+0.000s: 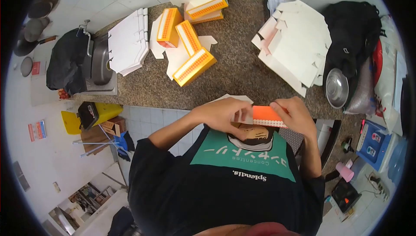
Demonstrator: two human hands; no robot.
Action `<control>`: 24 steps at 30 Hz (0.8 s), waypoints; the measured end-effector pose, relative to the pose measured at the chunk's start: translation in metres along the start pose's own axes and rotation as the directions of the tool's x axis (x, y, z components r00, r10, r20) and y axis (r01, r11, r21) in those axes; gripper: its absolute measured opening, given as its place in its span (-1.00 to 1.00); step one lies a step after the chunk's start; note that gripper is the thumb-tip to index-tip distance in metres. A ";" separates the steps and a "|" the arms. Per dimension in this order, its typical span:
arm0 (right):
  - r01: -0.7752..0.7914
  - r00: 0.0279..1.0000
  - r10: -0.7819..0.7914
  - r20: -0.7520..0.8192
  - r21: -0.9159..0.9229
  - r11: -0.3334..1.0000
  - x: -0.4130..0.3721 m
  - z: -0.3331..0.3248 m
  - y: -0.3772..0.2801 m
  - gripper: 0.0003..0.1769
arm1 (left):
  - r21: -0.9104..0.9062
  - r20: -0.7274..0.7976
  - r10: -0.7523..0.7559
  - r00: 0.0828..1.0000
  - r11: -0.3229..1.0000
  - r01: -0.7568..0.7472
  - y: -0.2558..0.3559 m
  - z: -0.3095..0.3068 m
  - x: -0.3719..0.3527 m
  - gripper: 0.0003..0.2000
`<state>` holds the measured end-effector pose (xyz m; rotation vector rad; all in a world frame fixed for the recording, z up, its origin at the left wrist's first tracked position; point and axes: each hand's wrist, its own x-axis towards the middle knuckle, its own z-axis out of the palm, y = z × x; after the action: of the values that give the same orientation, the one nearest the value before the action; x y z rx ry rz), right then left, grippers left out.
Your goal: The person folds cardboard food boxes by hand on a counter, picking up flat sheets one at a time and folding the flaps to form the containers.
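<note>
In the head view, both hands meet close to the chest, at the near edge of the granite counter [234, 69]. The left hand [219, 114] has its fingers curled shut on the white flap end of an orange-and-white carton [265, 115]. The right hand [297, 114] is closed on the other end, with the thumb on top and the fingers wrapped under. The carton spans the gap between the two sets of fingers. Whether it rests on the counter edge or is held clear of it cannot be told.

Just beyond the left fingertips, a corner of a flat white blank [232, 98] pokes out. Well beyond the fingers, across the counter, lie several finished orange boxes [193, 65]. A stack of flat blanks [128, 41] lies far out past the left hand, and a bigger pile of blanks [294, 50] lies past the right fingers. A steel bowl [337, 88] sits out beside the right hand.

By my judgement, the step in hand is forming one carton, with the white end flap being folded in. The next move calls for the right fingers to hold the body square while the left fingers press the flap home without creasing the panel.
</note>
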<state>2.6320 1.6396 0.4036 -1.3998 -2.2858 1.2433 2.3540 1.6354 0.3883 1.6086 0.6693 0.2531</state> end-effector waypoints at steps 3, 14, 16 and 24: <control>0.133 0.988 -0.120 0.095 -0.140 0.981 0.003 -0.004 -0.004 -0.47 | 0.326 -0.058 0.065 0.996 0.944 -0.043 0.000 0.009 -0.001 -0.79; -0.043 0.987 0.081 -0.137 0.258 0.965 0.006 -0.013 -0.013 -0.79 | 0.818 -0.559 0.620 0.551 0.523 0.241 0.042 0.021 0.011 -0.31; 0.251 0.848 0.129 -0.514 0.603 0.757 0.009 -0.004 -0.016 -0.80 | 0.037 -0.633 0.066 0.771 0.998 -0.054 0.036 0.024 0.013 -0.34; 0.497 0.669 0.322 -0.670 0.725 0.478 0.067 0.035 -0.010 -0.65 | 0.325 -0.762 0.385 0.521 0.923 -0.206 0.001 0.012 0.078 -0.34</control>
<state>2.5712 1.6719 0.3722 -0.9910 -0.8233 1.1695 2.4233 1.6686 0.3705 1.7563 1.1424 1.3059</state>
